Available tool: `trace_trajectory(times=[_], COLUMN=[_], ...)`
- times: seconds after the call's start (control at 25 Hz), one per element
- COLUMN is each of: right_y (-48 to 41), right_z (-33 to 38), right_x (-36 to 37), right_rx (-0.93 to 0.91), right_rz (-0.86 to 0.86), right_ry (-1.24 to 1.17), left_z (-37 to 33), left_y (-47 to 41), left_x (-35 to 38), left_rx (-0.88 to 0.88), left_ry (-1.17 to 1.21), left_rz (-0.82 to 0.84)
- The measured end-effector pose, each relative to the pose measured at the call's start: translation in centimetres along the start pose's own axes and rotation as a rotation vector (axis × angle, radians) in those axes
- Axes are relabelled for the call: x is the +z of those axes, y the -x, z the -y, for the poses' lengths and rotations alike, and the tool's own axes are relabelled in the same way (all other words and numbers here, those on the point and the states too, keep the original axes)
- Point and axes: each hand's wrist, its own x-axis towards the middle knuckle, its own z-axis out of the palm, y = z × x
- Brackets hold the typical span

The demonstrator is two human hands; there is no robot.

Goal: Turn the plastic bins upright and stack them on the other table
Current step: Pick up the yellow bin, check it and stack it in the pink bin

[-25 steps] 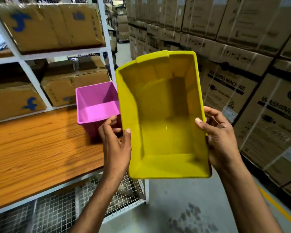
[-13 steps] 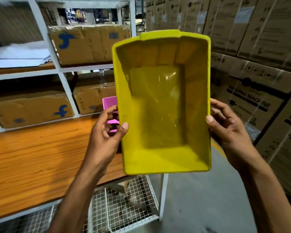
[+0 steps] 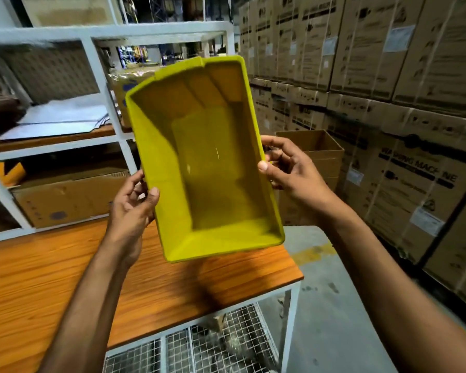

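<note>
A yellow plastic bin (image 3: pixel 213 168) is held in the air with its open side facing me, tilted a little to the right, above the right end of the wooden table (image 3: pixel 65 286). My left hand (image 3: pixel 131 208) grips its left rim, thumb over the edge. My right hand (image 3: pixel 288 168) grips the right rim the same way. The pink bin seen earlier is hidden behind the yellow one.
A white metal rack (image 3: pixel 100 103) with cardboard boxes (image 3: pixel 67 200) stands behind the table. Wire mesh (image 3: pixel 199 348) runs under the tabletop. Stacked washing-machine cartons (image 3: pixel 414 157) wall off the right side, and an open carton (image 3: pixel 315 146) stands on the floor aisle.
The yellow bin has moved left over the table's right end and tilted slightly. The view has swung right and up, and the pink bin has gone out of sight behind it.
</note>
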Motion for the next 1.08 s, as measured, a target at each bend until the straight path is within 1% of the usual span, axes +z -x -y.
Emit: trace_trajectory(times=[0.08,0.16,0.28,0.4,0.48,0.56,0.64,0.84,0.96,1.08], right_y=[-3.0,-6.6,-11.6,-15.3,-17.0,-18.5,-19.7,-21.6,-22.2,-22.8], right_z=[-0.7,-2.1,-3.7,-4.9,-6.2,-8.1,-10.4,-16.5,-18.2,-18.3], right_x=[-0.1,-0.7,-1.4,-2.0,-2.6,-3.2,-3.7,-3.5,-3.3,-3.2], right_rx=[0.121,0.239,0.41,0.569,0.647,0.695,0.732,0.776,0.788,0.781], right_rz=[-0.009,-0.024,-0.011,0.043,0.031,0.002,-0.019,0.028,0.052,0.039], right_ry=[-0.118,-0.182,-0.303,-0.424,-0.447,-0.429,-0.41,-0.362,-0.362,-0.361], left_z=[-0.2,-0.7,-1.4,-1.5,-0.8,0.5,2.4,5.4,6.3,7.4], left_y=[-2.5,-5.4,-9.5,-13.0,-14.6,-16.1,-16.9,-16.7,-16.8,-17.7], left_x=[-0.3,-0.4,0.5,2.3,3.2,3.6,3.9,5.2,5.4,5.1], left_rx=[-0.115,-0.198,-0.277,-0.331,-0.38,-0.412,-0.463,-0.588,-0.6,-0.54], left_ry=[0.022,0.057,0.061,0.064,0.09,0.124,0.132,0.09,0.115,0.136], left_rz=[0.004,-0.008,-0.012,-0.064,-0.064,-0.056,-0.089,-0.158,-0.184,-0.197])
